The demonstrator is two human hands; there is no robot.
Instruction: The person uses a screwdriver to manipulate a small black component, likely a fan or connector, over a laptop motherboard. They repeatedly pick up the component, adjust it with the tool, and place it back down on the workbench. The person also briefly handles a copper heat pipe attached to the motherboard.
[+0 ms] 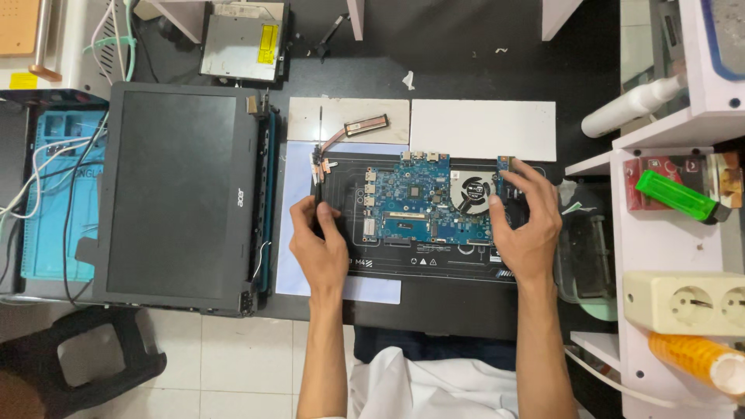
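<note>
Over on the far left, a teal plastic tray (54, 194) is seen half tucked under white cables (31, 182), kept out of the working area. Next to it a closed black laptop shell (182, 194) is laid flat with its matte lid up, hinges toward the right, evidently set aside so the bench (458, 54) is freed for its insides. Beyond it, at the far edge, a silver optical drive (244, 40) is parked, metal casing upward.

Moving right, a copper heat pipe (353, 130) is rested on a pale tile, apart from the board. The left hand (320, 244) is placed at the left edge of a dark printed work mat (434, 268); its fingers (306, 213) are curled together around something slim and dark, though what is gripped cannot be told.

At the centre, the blue motherboard (423, 202) is laid flat on the mat, component side up, studded with chips and connectors, with a round fan (471, 192) at its right end. The right hand (528, 225) is brought to that right edge, fingers (518, 177) spread apart and touching the board beside the fan, apparently to steady it.

Further right, a white shelf unit (660, 233) is stocked with a green lighter-shaped tool (673, 195), a cream double socket (683, 302) and a white spray bottle (632, 105), all within easy reach.
</note>
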